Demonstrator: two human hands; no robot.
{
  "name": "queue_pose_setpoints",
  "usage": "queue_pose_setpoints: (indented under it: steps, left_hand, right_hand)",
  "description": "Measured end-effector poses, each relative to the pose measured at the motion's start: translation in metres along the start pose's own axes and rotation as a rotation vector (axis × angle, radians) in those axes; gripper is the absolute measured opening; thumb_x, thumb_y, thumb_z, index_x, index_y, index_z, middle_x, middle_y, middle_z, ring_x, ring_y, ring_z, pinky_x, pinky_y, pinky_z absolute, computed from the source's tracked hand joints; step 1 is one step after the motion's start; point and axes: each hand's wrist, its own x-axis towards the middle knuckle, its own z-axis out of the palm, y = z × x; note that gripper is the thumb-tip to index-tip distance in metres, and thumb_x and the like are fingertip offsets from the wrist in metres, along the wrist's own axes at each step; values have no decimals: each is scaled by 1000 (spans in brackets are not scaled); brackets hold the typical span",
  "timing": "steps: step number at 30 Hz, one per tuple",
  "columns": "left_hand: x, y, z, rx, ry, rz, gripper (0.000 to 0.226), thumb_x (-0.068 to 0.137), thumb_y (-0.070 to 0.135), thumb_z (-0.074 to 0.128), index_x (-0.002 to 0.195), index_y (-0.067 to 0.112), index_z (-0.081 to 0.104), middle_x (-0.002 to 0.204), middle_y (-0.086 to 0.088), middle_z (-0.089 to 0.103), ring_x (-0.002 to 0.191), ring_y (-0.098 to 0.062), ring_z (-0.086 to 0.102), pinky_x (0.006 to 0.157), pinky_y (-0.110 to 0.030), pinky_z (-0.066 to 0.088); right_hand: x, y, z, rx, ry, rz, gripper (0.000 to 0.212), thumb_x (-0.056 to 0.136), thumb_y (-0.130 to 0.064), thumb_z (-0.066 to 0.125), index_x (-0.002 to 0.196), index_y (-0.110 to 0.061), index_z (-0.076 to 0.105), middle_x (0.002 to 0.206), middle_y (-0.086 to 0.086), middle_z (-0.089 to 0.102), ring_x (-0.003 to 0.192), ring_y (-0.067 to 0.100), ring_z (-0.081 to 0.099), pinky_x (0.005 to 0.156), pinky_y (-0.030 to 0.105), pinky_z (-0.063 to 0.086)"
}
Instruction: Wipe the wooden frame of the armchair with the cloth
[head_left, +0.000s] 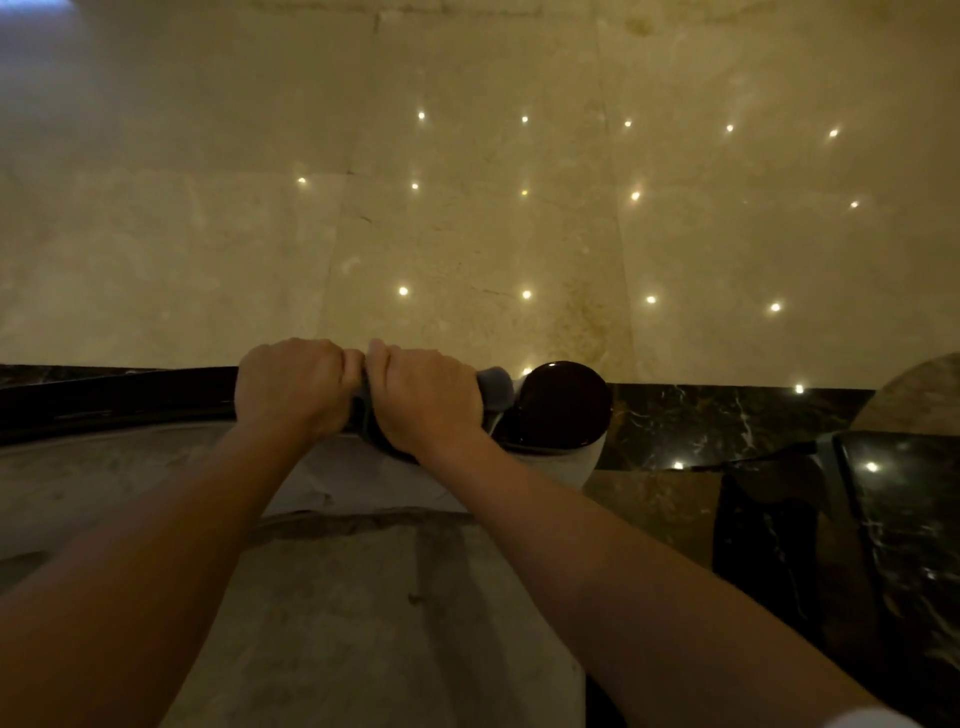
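Now we are mid-wipe: our left hand (291, 387) and right hand (426, 397) both clench the cloth (496, 387) around the dark wooden frame (119, 397); next we likely slide toward its rounded end.

Both bare forearms are stretched forward from the near edge and converge toward the middle. The left hand (291, 387) is closed in a fist, knuckles up, palm down. The right hand (423, 397) is curled just beside it, likewise knuckles up, with the thumbs almost touching. The wrists are held straight and the fingers are tucked out of sight.
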Motion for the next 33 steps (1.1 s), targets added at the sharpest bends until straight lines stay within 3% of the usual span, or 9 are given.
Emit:
queue_pose_setpoints:
  steps: [4,7,12,16,20,23,27,30,33]
  left_hand:
    - [-1,1,5,-50,116,-1,39,84,38,14,58,23,39,50,3,37,42,-19,35,45,-24,17]
    - [0,2,7,-127,117,-62,48,85,39,13,51,21,43,46,2,39,39,-16,34,44,-24,19]
    - [-1,3,4,-113,118,-78,46,90,29,39,44,23,35,41,2,36,36,-17,34,44,-22,24]
    - [-1,2,7,-131,114,-101,47,87,34,32,43,21,41,39,2,37,34,-17,34,44,-22,21]
    - [1,4,6,-175,128,-121,49,88,36,33,43,20,47,40,1,41,35,-17,38,44,-22,24]
    - [1,3,9,-192,133,-131,52,87,39,29,45,19,53,41,0,44,36,-17,40,44,-22,24]
    - [2,2,11,-211,134,-136,53,86,41,27,47,19,56,43,0,45,37,-17,41,44,-22,25]
    - [1,4,9,-226,131,-132,54,87,41,25,48,18,54,42,0,44,36,-17,40,45,-21,24]
    - [-1,4,6,-221,151,-129,53,86,41,24,45,20,50,40,1,41,34,-15,37,45,-21,20]
  right_hand:
    - [-25,33,6,244,72,-4,36,101,-26,39,85,-7,64,73,10,64,59,28,57,48,36,37]
    - [-55,69,12,167,12,7,39,100,-31,34,95,-7,64,86,11,65,75,26,54,67,41,45]
    - [-80,113,7,-12,-68,-127,38,102,-37,35,107,-10,62,101,10,66,96,27,56,93,42,43]
    - [-84,133,1,-34,-113,-30,44,104,-39,30,128,-12,56,129,9,63,127,29,52,115,48,33]
    - [-63,140,-8,-88,-167,262,38,103,-40,35,124,-16,55,120,8,63,111,33,57,96,49,44]
    - [-42,144,-11,-235,-341,291,30,98,-28,52,122,-10,53,111,12,58,97,35,58,75,48,52]
    - [-22,139,-6,-243,-309,409,17,94,-17,60,106,-5,57,85,9,51,71,26,53,54,38,43]
    - [-20,136,0,-190,-223,528,17,97,-20,52,105,-6,59,89,9,57,75,26,59,59,41,50]
    - [-18,116,2,-82,-58,701,37,102,-33,37,94,-10,64,85,7,65,80,29,62,75,46,51]
